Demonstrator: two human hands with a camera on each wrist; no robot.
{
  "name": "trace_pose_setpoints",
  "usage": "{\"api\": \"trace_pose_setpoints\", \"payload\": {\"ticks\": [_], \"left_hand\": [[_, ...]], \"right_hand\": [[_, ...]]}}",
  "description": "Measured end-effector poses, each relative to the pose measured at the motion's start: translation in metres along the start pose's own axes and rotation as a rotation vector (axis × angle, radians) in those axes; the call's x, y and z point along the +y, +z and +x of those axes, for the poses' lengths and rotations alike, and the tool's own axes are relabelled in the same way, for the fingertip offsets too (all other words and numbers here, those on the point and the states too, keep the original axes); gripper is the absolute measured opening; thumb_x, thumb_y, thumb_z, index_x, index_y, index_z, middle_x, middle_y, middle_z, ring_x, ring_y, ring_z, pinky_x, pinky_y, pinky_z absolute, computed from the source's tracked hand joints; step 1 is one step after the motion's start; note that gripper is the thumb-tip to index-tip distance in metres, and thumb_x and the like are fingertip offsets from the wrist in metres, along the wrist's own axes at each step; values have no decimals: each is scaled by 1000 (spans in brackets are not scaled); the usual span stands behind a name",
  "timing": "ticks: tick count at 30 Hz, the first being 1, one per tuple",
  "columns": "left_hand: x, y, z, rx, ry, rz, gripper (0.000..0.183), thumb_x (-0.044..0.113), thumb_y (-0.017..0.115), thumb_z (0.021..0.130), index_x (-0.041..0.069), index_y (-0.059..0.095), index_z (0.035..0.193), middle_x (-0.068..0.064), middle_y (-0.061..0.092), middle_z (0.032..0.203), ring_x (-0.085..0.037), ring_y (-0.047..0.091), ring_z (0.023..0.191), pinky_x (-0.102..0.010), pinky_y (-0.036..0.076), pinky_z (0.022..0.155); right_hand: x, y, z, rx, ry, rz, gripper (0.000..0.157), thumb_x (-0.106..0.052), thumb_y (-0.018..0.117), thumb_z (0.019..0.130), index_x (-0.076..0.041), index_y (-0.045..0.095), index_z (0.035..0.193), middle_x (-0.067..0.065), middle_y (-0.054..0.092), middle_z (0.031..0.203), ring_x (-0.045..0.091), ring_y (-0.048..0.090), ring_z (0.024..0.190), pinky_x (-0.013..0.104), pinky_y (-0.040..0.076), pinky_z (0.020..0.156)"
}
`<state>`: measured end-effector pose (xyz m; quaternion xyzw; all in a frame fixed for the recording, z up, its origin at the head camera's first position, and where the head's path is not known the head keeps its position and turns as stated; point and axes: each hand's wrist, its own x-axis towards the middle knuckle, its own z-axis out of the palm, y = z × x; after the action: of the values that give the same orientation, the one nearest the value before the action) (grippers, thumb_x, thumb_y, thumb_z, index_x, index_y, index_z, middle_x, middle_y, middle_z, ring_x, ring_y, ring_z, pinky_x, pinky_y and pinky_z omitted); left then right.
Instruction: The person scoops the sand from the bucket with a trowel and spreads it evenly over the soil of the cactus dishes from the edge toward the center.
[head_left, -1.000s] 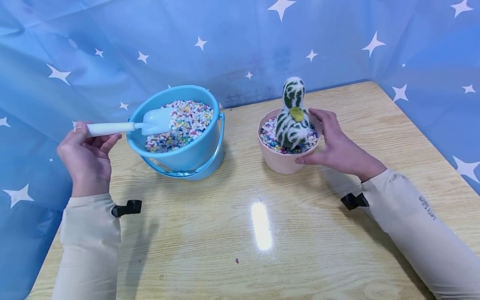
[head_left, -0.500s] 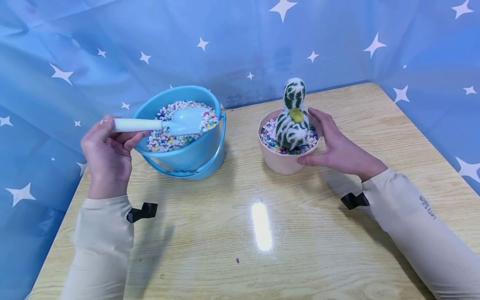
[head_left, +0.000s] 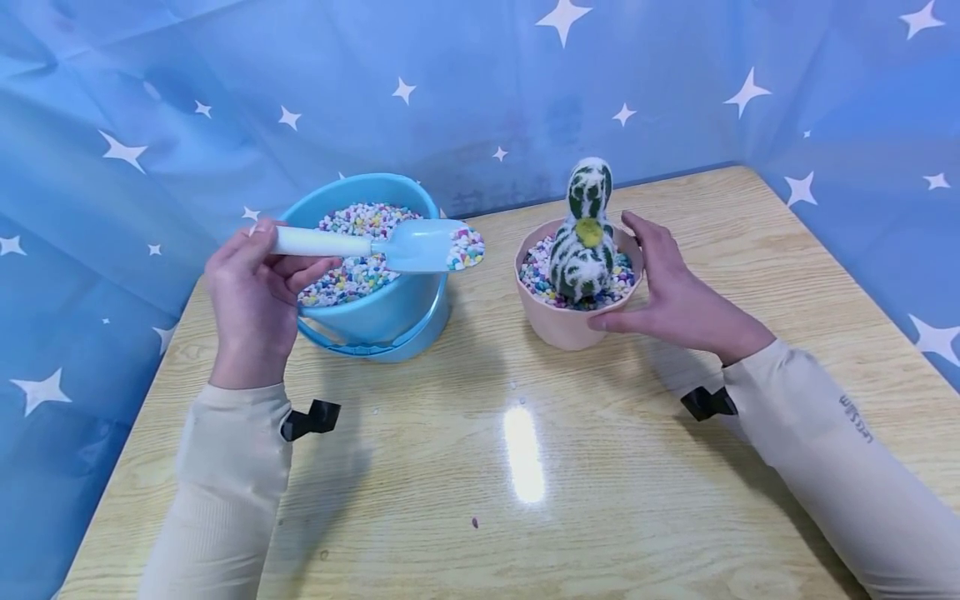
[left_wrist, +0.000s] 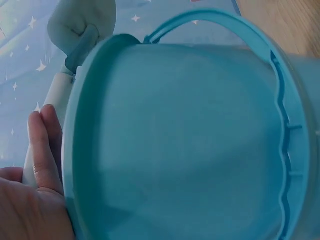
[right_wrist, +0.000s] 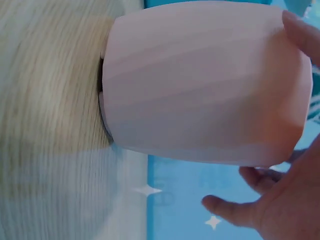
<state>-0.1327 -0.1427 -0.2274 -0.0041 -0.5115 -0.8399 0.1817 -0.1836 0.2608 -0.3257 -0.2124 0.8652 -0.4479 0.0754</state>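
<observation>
My left hand (head_left: 255, 304) grips the white handle of a light-blue hand trowel (head_left: 420, 247), held level over the bucket. Small multicoloured pebbles lie at the trowel's tip, which reaches past the bucket's right rim. The blue bucket (head_left: 375, 321) is partly filled with the same pebbles (head_left: 367, 218); its side fills much of the left wrist view. My right hand (head_left: 675, 296) holds the right side of a pink flowerpot (head_left: 562, 325), thumb in front and fingers at the back. In the pot, a green-and-white fuzzy cactus (head_left: 581, 258) with a yellow flower stands among pebbles.
Both containers stand on a wooden table (head_left: 600, 492), near its back edge. A blue curtain (head_left: 465, 75) with white stars hangs behind and at the sides. One tiny dark pebble (head_left: 475, 522) lies near the front. The bucket's handle hangs down in front of it.
My left hand has moved right with the trowel, carrying its pebbles from over the bucket's middle to beyond the right rim. My right hand and the pot have stayed nearly still.
</observation>
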Motion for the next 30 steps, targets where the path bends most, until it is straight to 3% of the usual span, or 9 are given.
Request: {"api": "trace_pose_setpoints", "payload": {"ticks": [5,13,18,24,30], "left_hand": [[-1,5,0,-21,-12,23,22,12,52,103,-10,51,100,-28,67,92,-31,71,66,-40,62,67],[-4,13,0,-67,-32,43,23,11,51,103,-10,52,94,-30,67,96,-33,72,70,-42,61,72],[-6,19,0,-92,-50,67,22,11,51,103,-11,53,97,-29,67,97,-34,72,74,-43,60,75],[-8,27,1,-122,-69,78,22,10,51,103,-12,52,102,-29,67,98,-35,72,73,-43,60,76],[-12,32,2,-141,-79,81,20,8,50,103,-11,52,98,-27,68,89,-33,72,69,-42,61,73]], "right_hand": [[0,-3,1,-43,-7,44,120,-28,88,76,-22,0,158,15,4,158,37,6,144,70,15,112],[0,1,2,27,-17,-15,118,-31,92,70,-13,13,155,15,15,152,34,14,139,66,23,110],[-1,2,2,43,-10,-45,120,-36,91,70,-12,11,155,17,13,153,35,12,139,68,23,109],[0,-1,3,2,-27,-33,120,-36,88,75,-17,3,158,15,10,157,34,10,143,67,18,113],[-3,0,3,38,-17,-71,121,-41,89,72,-13,8,157,17,14,152,35,14,138,68,24,110]]}}
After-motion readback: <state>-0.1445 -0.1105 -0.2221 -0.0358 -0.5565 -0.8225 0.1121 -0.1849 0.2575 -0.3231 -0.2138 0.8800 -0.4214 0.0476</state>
